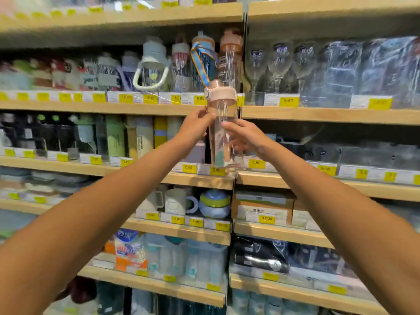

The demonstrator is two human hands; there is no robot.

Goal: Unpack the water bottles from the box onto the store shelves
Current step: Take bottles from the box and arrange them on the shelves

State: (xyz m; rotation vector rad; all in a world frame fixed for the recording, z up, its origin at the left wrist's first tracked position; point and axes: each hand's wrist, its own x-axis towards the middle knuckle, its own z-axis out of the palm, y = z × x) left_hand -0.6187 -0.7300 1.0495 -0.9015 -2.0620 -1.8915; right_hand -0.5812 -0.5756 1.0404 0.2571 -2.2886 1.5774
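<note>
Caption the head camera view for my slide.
Left hand and right hand hold a clear plastic water bottle with a pink lid before wooden store shelves.

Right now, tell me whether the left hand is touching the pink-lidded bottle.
Touching. In the head view the left hand pinches the bottle at its side, fingertips overlapping the clear wall just below the pink lid.

Bright, warm light pours in from above, each shelf board (127,108) casting a dark band underneath. Motion blur smears the whole frame, worst at upper left; white glare streaks the plastic wrap (368,64) at upper right, and the edges bow.
</note>
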